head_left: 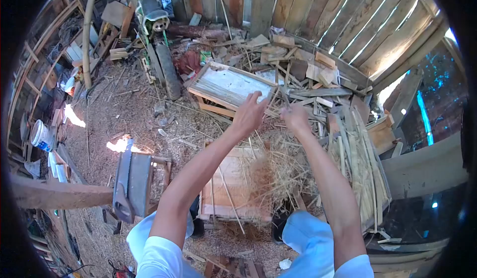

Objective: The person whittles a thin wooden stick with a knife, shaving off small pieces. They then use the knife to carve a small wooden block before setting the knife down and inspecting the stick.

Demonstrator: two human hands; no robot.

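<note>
My left hand (250, 114) reaches over the near right corner of a shallow wooden-framed tray (233, 85), its fingers apart and partly bent. Thin pale strips lie along the tray's near side. To the right, my right hand (296, 117) is closed around something narrow; a thin dark piece shows above the fist, but I cannot tell what it is. Below both hands, between my knees, a low wooden bench top (233, 171) carries a loose heap of thin shavings (283, 173). A few long thin sticks lie across the bench.
A handsaw (123, 188) rests on a small stand at left. Wood offcuts (318, 69) pile up by the plank wall, and long split strips (365, 163) are stacked at right. A white bucket (41, 135) stands far left. Shavings cover the ground (99, 124).
</note>
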